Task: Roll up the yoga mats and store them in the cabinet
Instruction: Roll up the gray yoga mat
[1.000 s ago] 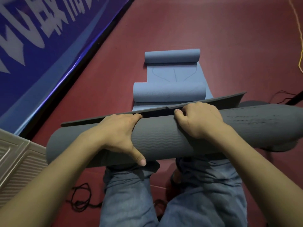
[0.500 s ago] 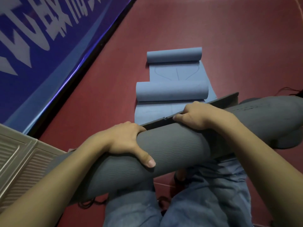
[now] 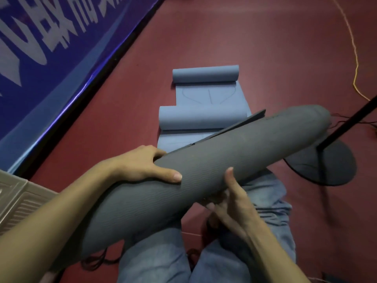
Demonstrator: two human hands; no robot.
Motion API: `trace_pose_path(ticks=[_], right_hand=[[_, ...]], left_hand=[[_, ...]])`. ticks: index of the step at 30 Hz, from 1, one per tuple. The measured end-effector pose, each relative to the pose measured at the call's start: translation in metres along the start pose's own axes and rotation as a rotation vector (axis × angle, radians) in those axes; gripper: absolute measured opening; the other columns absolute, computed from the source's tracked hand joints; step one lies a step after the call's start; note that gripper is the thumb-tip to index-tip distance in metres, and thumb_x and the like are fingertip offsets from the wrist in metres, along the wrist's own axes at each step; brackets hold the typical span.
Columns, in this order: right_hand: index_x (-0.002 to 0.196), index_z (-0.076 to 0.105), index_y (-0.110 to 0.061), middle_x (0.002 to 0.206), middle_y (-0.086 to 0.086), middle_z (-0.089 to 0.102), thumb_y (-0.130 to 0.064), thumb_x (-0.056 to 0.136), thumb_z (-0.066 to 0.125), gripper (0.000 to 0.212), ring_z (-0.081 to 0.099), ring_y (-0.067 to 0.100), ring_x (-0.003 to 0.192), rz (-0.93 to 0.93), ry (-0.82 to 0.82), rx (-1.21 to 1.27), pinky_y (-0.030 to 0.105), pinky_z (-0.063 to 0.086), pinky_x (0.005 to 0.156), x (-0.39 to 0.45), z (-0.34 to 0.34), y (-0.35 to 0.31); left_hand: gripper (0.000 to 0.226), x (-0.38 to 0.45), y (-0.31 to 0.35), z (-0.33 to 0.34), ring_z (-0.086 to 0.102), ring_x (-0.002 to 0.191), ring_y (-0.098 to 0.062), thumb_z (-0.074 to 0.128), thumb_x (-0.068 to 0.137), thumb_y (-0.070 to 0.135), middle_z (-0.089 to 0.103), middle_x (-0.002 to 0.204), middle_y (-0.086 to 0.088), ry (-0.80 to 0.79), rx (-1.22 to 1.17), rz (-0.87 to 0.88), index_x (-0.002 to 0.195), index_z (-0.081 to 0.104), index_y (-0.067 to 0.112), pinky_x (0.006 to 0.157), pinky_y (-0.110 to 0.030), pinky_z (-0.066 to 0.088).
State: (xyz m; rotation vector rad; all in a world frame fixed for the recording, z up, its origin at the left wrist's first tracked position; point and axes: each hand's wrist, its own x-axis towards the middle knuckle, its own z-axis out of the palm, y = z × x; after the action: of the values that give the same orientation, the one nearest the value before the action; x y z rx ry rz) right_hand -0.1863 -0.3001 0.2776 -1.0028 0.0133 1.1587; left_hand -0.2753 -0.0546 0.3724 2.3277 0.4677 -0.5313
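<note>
Grey foam fills the middle of my view: the rolled grey yoga mat (image 3: 204,176) is held off the floor, slanting from low at my left up to the right, above the jeans-clad knees (image 3: 263,225). Its loose outer edge stands out as a thin flap along the far side of the roll. My left hand (image 3: 142,166) lies over the top of the roll, thumb stretched along the near face and fingers curled over the far side by the flap, so it grips the mat. My right hand (image 3: 232,199) comes up from beneath, thumb pressed against the near face; the fingers go under the roll, and I can't fully see them, though they look wrapped around it.

Beyond the grey roll, two blue yoga mats (image 3: 204,103) lie on the dark red floor (image 3: 265,48), each only partly rolled, with a roll at one end and a flat stretch beside it. The nearer blue roll sits just behind the grey mat's flap, the farther one well beyond it.

A blue banner (image 3: 51,48) with pale lettering runs along the left. A beige panelled cabinet (image 3: 18,201) shows at the lower left corner, close to the low end of the grey roll. At right, a black stand (image 3: 326,164) with a round base sits on the floor, and a yellow cable (image 3: 355,64) trails past it.
</note>
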Motion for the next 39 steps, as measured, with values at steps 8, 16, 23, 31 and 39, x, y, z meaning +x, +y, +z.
trace_pose_path(ticks=[8, 16, 23, 31, 39], right_hand=[[0.137, 0.051, -0.009, 0.135, 0.010, 0.064, -0.046, 0.065, 0.093, 0.091, 0.063, 0.027, 0.123, -0.640, 0.021, -0.327, 0.048, 0.055, 0.098, 0.024, 0.019, -0.115], [0.108, 0.067, -0.004, 0.099, 0.005, 0.071, -0.055, 0.034, 0.101, 0.096, 0.069, 0.027, 0.093, -0.804, 0.156, -0.968, 0.033, 0.057, 0.066, 0.059, 0.010, -0.110], [0.130, 0.058, -0.033, 0.120, -0.014, 0.068, -0.027, 0.032, 0.096, 0.105, 0.067, 0.013, 0.113, -0.487, 0.068, -1.100, 0.043, 0.061, 0.081, 0.077, -0.036, -0.030], [0.143, 0.042, -0.019, 0.139, -0.015, 0.052, -0.021, 0.049, 0.103, 0.112, 0.050, -0.002, 0.129, -0.565, -0.086, -1.170, 0.039, 0.048, 0.106, 0.059, -0.032, -0.040], [0.159, 0.013, -0.008, 0.161, 0.006, 0.033, -0.032, 0.062, 0.096, 0.130, 0.036, 0.020, 0.149, -0.902, -0.203, -1.091, 0.043, 0.033, 0.121, 0.011, 0.008, -0.085]], left_hand=[[0.105, 0.013, 0.011, -0.039, 0.060, 0.110, -0.004, 0.093, 0.048, 0.065, 0.062, 0.119, 0.022, 0.485, 0.162, 0.277, 0.138, 0.049, 0.034, 0.098, -0.030, 0.049], [0.135, 0.046, 0.047, -0.045, 0.035, 0.144, 0.005, 0.101, 0.049, 0.047, 0.036, 0.159, 0.017, 0.456, -0.142, 0.426, 0.158, 0.023, 0.033, 0.115, -0.020, 0.034], [0.076, 0.048, 0.003, 0.041, 0.068, 0.096, 0.007, 0.100, 0.046, 0.043, 0.074, 0.104, 0.020, 0.494, -0.177, 0.299, 0.113, 0.067, 0.027, 0.079, -0.022, 0.057], [0.073, 0.031, -0.031, 0.101, 0.067, 0.086, 0.006, 0.095, 0.051, 0.059, 0.071, 0.096, 0.023, 0.548, -0.112, 0.078, 0.113, 0.060, 0.042, 0.074, -0.022, 0.054], [0.092, 0.038, -0.032, 0.102, 0.069, 0.096, -0.016, 0.081, 0.051, 0.073, 0.071, 0.110, 0.014, 0.490, 0.064, 0.078, 0.129, 0.049, 0.039, 0.074, -0.038, 0.054]])
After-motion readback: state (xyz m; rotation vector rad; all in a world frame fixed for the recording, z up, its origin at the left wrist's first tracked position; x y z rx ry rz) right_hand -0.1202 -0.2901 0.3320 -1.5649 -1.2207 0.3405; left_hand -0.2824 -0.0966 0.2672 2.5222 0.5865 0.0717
